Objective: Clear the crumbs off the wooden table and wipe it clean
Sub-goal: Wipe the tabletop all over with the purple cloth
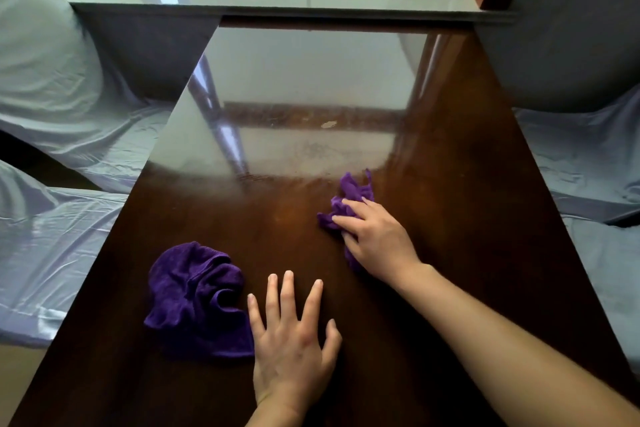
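At the lower left of the frame a bunched dark purple cloth (195, 300) lies idle on the wooden table (450, 156), just beside your left hand (294, 343), which rests flat with fingers (286, 291) spread wide, holding nothing. To its right, near the frame's centre, your right hand (377, 239) presses a smaller crumpled purple cloth (349, 198) down, fingers curled loosely over it. You look to be mid-wipe. A pale crumb (329, 124) sits further up in the glare at centre, with faint specks around it, so the next stroke should probably reach up there.
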